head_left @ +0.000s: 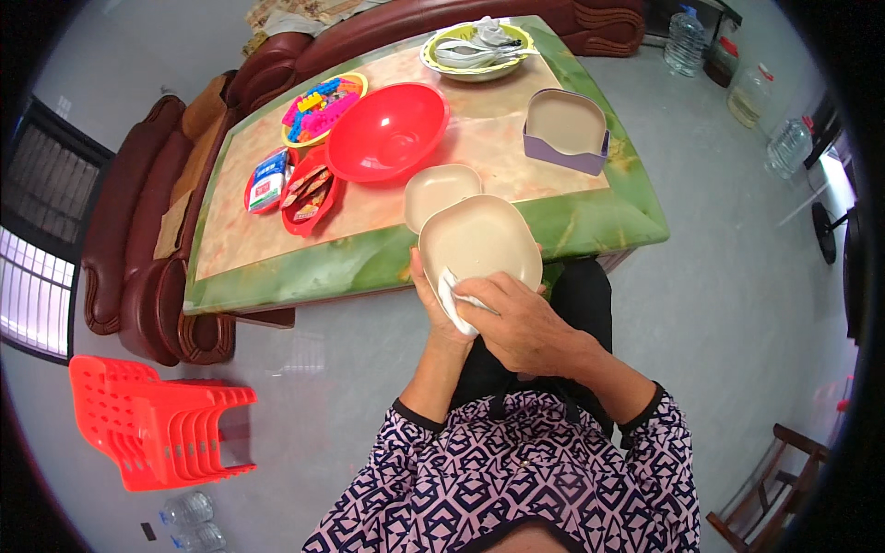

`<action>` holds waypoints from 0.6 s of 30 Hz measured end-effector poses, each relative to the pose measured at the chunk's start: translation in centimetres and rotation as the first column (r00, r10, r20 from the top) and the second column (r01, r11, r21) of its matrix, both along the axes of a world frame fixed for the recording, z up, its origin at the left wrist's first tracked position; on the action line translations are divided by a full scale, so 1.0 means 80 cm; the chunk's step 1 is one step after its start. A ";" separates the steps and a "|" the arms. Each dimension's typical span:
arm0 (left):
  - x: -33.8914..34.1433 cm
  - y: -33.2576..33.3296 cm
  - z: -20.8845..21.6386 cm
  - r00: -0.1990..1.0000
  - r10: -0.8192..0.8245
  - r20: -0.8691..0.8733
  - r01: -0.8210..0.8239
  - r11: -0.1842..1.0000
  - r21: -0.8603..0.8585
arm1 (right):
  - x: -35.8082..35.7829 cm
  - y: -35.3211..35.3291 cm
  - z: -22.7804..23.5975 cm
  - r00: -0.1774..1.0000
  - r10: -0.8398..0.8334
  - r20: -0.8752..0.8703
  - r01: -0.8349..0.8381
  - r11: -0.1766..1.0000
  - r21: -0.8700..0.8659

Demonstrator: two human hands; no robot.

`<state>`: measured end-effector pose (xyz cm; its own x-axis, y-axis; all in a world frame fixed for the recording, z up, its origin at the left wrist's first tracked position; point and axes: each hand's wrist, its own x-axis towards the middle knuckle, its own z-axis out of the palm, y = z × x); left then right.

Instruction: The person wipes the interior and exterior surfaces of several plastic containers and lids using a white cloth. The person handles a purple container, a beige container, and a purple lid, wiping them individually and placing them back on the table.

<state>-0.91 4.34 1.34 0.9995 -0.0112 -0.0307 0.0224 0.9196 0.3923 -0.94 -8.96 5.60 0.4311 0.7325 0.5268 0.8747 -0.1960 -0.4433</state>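
Note:
A beige square plate with rounded corners [486, 238] is in my left hand [433, 300], whose fingers curl under its left side. My right hand [530, 327] pinches a white cloth or tissue [450, 297] and presses it against the plate's near left rim. Just beyond, a second beige plate [441, 191] lies on the table, partly covered from view by the held one. To the right stands a purple holder [562, 155] with at least one more beige plate [565, 120] in it. The fingertips of my left hand are partly hidden.
The green-bordered table [590, 217] also bears a red basin [389, 129], a basket of colourful toy blocks [318, 109], red dishes of packets [311, 198] and a bowl of spoons [475, 51]. Red stacked chairs [166, 424] stand at left, sofas [147, 212] behind.

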 end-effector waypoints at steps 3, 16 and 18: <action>0.004 0.000 -0.003 1.000 0.009 -0.011 -0.009 0.998 0.067 | 0.001 -0.026 -0.002 0.998 -0.024 0.052 0.027 0.998 -0.052; -0.002 -0.007 0.016 1.000 0.017 -0.013 -0.016 0.998 0.055 | 0.058 -0.041 0.004 0.842 -0.376 0.386 0.458 0.877 -0.146; 0.000 -0.006 0.018 1.000 0.019 -0.010 -0.019 0.999 0.042 | 0.055 -0.040 0.004 0.864 -0.374 0.337 0.443 0.883 -0.156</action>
